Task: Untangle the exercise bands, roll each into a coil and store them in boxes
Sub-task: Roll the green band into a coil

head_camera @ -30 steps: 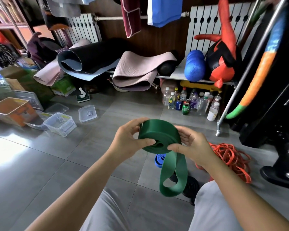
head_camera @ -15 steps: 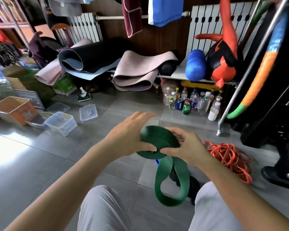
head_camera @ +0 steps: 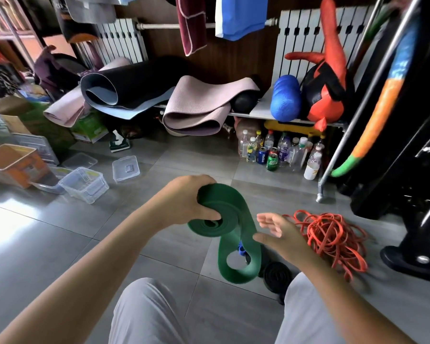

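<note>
The orange tangle [head_camera: 333, 239] on the floor at my right looks like the biggest job left, nothing sorted there yet. The green band [head_camera: 224, 219] hangs between my knees, mostly coiled, with a loop of tail loose. My left hand [head_camera: 184, 204] has its fingers clamped on the coil. My right hand [head_camera: 276, 234] has its fingers spread beside the tail. The clear boxes [head_camera: 85, 184] sit well apart, left. A black coil [head_camera: 277, 274] lies rolled but unboxed.
</note>
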